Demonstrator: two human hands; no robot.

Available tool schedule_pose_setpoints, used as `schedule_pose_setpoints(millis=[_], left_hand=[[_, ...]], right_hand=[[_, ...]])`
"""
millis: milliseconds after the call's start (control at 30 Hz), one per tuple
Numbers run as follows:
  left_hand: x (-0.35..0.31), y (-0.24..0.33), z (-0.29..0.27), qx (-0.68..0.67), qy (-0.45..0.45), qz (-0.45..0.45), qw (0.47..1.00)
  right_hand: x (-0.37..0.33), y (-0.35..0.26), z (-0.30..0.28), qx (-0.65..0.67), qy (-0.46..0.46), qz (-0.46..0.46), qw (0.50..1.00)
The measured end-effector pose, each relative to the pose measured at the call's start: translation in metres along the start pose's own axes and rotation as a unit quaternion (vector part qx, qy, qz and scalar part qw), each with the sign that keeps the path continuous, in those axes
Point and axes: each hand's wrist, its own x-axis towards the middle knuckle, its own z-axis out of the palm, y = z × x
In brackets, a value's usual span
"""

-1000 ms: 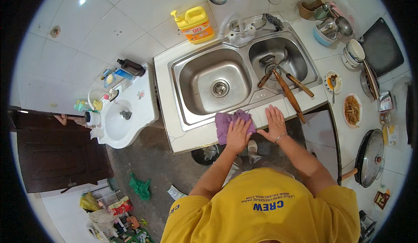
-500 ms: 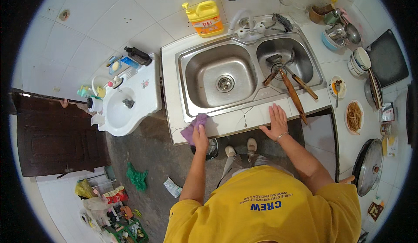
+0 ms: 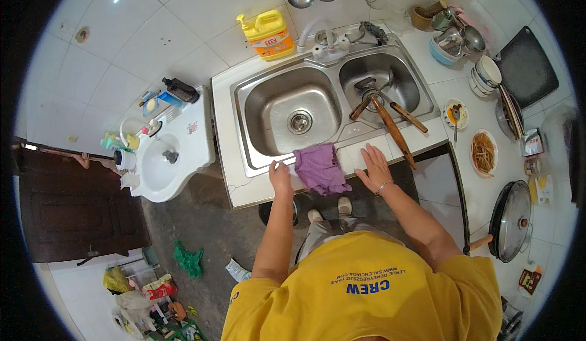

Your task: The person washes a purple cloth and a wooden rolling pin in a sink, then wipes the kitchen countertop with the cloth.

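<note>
A purple cloth (image 3: pixel 320 167) lies spread over the front edge of the white tiled counter (image 3: pixel 247 188), between my two hands, its lower part hanging past the edge. My left hand (image 3: pixel 281 179) is just left of the cloth at the counter's edge, holding nothing, with its fingers loosely bent and a little apart. To the cloth's right, my right hand (image 3: pixel 374 170) rests open on the counter edge, fingers stretched out. Behind them is the steel double sink (image 3: pixel 290 106); several wooden-handled utensils (image 3: pixel 390 127) lean in its right basin, handles sticking out over the front rim.
A yellow detergent jug (image 3: pixel 268 36) stands behind the sink by the white faucet (image 3: pixel 329 45). Bowls (image 3: pixel 485 75), a plate of brown strips (image 3: pixel 483 153) and a lidded pan (image 3: pixel 513 222) line the right counter. A white washbasin (image 3: pixel 168 158) is at left.
The purple cloth has left my left hand and now lies spread farther right on the counter edge. My right hand stays flat at the edge. The whole view has shifted slightly.
</note>
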Motion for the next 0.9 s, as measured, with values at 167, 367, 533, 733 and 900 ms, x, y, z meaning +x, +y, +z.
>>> schedule_pose_setpoints(millis=[167, 367, 533, 733, 900], left_hand=[[-0.025, -0.029, 0.007, 0.184, -0.081, 0.250, 0.947], [-0.065, -0.032, 0.001, 0.555, -0.081, 0.432, 0.706], [-0.067, -0.033, -0.011, 0.503, -0.112, 0.395, 0.760], [-0.067, -0.036, -0.049, 0.401, -0.137, 0.334, 0.842], [-0.089, -0.033, -0.109, 0.363, -0.094, 0.274, 0.885]], right_hand=[[0.001, 0.007, 0.006, 0.036, 0.016, 0.008, 0.999], [0.008, -0.036, 0.003, 0.039, 0.025, -0.048, 0.998], [0.026, -0.084, 0.018, 0.057, -0.046, -0.113, 0.991], [0.024, -0.118, 0.041, -0.049, -0.088, -0.135, 0.986], [0.013, -0.144, 0.075, -0.068, 0.009, -0.155, 0.986]])
